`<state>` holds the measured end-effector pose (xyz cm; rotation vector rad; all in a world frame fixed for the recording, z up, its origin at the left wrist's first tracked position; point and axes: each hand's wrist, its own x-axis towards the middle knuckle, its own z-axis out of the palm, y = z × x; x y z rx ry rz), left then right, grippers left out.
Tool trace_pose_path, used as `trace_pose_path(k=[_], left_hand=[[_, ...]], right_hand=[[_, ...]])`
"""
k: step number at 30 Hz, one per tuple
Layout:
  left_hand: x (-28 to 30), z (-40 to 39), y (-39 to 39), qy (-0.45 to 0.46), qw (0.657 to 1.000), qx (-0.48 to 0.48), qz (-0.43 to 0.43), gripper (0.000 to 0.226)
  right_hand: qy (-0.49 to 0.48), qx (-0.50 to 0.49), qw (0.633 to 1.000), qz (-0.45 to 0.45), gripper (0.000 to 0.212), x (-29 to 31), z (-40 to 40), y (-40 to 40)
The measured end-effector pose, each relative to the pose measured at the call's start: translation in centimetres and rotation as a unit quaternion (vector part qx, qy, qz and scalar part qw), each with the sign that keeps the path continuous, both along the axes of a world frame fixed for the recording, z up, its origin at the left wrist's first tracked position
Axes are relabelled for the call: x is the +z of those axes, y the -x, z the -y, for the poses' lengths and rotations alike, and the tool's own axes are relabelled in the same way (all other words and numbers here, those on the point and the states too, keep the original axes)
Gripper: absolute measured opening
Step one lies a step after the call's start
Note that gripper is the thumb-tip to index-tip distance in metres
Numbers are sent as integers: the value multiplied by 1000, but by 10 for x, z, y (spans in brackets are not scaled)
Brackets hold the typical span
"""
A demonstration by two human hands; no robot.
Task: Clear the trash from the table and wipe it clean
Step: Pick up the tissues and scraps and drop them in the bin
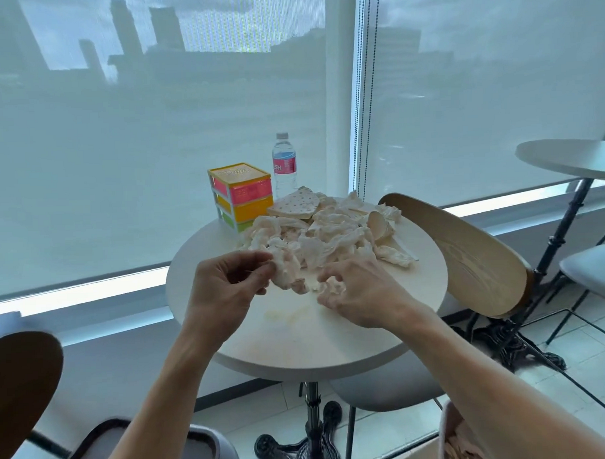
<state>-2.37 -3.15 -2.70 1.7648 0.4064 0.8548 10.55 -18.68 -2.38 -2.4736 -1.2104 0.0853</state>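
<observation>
Both hands gathering crumpled tissues on the round table (332, 334)

Left hand (224, 294) pinches a tissue (287, 271) between curled fingers; right hand (361, 296) claws a small wad (332, 285) beside the pile (328, 235).

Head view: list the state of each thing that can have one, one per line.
Left hand: pinching a crumpled white tissue.
Right hand: fingers curled on a small tissue scrap.
Heap of crumpled white tissues: loose on the round white table.
Clear water bottle with pink label: upright, capped.
Colourful stacked box: upright, closed.
</observation>
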Motion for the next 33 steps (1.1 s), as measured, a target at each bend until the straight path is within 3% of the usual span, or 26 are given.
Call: trace_pose_path(k=[4,8,12,23,28,33], left_hand=[[2,5,2,-12,1000,9,-12,17],[3,14,0,-11,1000,11,-19,16],[4,35,-5,-5,1000,2,-21,15],[-1,117,-33,10,998,-62,-26,16],[-7,162,-48,8,995,-94,-26,23],[-24,200,-62,33,994,-104,-31,17]], right_hand=[[-124,-6,991,-43,11,2,2,-5],[-236,-23,965,-111,7,12,12,-12],[-286,-26,947,-143,7,15,33,-26],[-279,-50,928,-241,10,-9,130,-57],[-249,-70,927,-271,11,-42,179,-68],[-184,-106,926,-312,8,-93,223,-75]])
